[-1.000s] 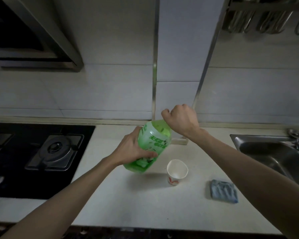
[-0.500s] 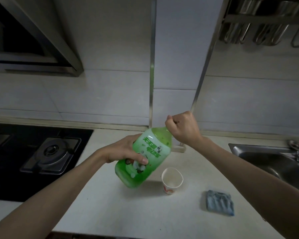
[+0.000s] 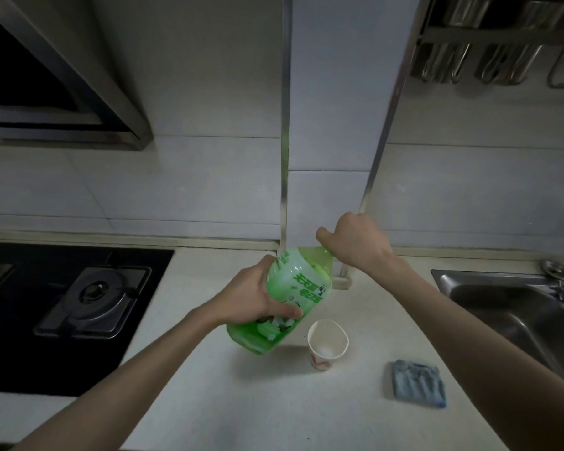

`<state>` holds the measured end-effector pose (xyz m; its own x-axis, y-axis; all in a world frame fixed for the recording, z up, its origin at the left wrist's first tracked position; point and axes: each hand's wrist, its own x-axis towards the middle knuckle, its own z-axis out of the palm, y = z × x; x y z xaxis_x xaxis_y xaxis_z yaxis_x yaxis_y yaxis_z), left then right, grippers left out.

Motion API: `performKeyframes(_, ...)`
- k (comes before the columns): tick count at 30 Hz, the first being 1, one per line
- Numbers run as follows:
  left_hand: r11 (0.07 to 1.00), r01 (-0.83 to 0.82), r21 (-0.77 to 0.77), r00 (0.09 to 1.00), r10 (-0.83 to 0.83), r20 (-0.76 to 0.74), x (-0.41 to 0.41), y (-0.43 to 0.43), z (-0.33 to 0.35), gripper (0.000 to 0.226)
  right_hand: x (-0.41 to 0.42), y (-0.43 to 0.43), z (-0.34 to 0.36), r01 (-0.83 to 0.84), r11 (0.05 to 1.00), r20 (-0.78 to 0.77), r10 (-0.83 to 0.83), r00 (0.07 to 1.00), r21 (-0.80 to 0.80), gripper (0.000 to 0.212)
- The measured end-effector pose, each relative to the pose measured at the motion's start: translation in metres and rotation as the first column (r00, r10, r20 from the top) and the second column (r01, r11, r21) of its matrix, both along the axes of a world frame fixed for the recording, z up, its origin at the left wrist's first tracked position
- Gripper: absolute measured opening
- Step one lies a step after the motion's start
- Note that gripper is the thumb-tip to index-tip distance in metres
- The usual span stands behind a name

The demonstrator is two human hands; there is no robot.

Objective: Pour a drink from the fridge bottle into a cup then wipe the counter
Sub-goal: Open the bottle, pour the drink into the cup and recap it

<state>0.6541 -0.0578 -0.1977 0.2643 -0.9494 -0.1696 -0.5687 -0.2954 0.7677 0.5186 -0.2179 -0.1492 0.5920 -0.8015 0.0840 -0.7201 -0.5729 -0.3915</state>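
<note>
A home kitchen: a pale tabletop (image 3: pixel 209 402) runs along a white tiled wall (image 3: pixel 209 177). Left of the tabletop sits a black gas hob (image 3: pixel 92 297) beneath a range hood (image 3: pixel 62 102); right of it is a steel sink (image 3: pixel 508 307), with a utensil rack (image 3: pixel 489 43) above.

Dim white-tiled wall (image 3: pixel 209 177), steel sink (image 3: pixel 502 307)

Left hand (image 3: pixel 251 296) grips green bottle (image 3: pixel 287 297) mid-body, tilted above white counter (image 3: pixel 209 402). Right hand (image 3: pixel 355 244) closed over bottle top, cap hidden. Paper cup (image 3: pixel 327 345) upright just beside bottle base. Blue cloth (image 3: pixel 417 384) right of cup. Stove (image 3: pixel 92 297) left, sink (image 3: pixel 508 307) right.
</note>
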Motion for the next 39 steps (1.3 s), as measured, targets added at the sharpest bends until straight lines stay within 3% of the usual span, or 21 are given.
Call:
performKeyframes(5, 0.997, 0.068, 0.025, 0.964, -0.059, -0.261, 0.013, 0.008, -0.004, 0.073, -0.005, 0.01, -0.011, -0.141, 0.989, 0.384, 0.146, 0.912, -0.039, 0.051)
performKeyframes(9, 0.98, 0.2, -0.001, 0.889, -0.182, -0.421, 0.024, 0.015, -0.001, 0.073, -0.011, 0.02, -0.012, -0.306, 0.951, 0.538, 0.286, 0.793, -0.055, 0.031)
performKeyframes(17, 0.982, 0.19, -0.004, 0.896, -0.175, -0.408, 0.037, 0.021, -0.006, 0.077, -0.018, 0.019, -0.007, -0.521, 0.852, 0.52, 0.426, 0.74, 0.043, 0.015)
performKeyframes(22, 0.982, 0.186, 0.028, 0.916, -0.164, -0.366, 0.044, 0.023, -0.011, 0.071, -0.025, 0.014, -0.004, -0.614, 0.765, 0.456, 0.483, 0.748, 0.197, 0.039)
performKeyframes(24, 0.983, 0.18, 0.03, 0.919, -0.157, -0.361, 0.044, 0.024, -0.013, 0.071, -0.027, 0.014, -0.002, -0.601, 0.76, 0.43, 0.469, 0.771, 0.249, 0.042)
performKeyframes(26, 0.983, 0.18, 0.028, 0.925, -0.159, -0.345, 0.044, 0.024, -0.013, 0.072, -0.025, 0.017, -0.002, -0.511, 0.811, 0.408, 0.38, 0.83, 0.284, 0.034)
performKeyframes(28, 0.983, 0.182, 0.033, 0.928, -0.161, -0.337, 0.044, 0.023, -0.013, 0.073, -0.023, 0.02, -0.003, -0.416, 0.861, 0.379, 0.294, 0.877, 0.294, 0.04)
performKeyframes(32, 0.981, 0.19, 0.046, 0.929, -0.164, -0.331, 0.044, 0.021, -0.014, 0.071, -0.021, 0.019, -0.007, -0.295, 0.917, 0.375, 0.182, 0.909, 0.268, 0.037)
performKeyframes(37, 0.979, 0.195, 0.065, 0.944, -0.17, -0.282, 0.043, 0.02, -0.018, 0.066, -0.029, 0.015, -0.001, -0.365, 0.855, 0.35, 0.235, 0.907, 0.369, 0.006)
performKeyframes(39, 0.978, 0.196, 0.069, 0.946, -0.17, -0.274, 0.042, 0.02, -0.021, 0.066, -0.033, 0.014, 0.001, -0.415, 0.824, 0.325, 0.3, 0.897, 0.385, 0.019)
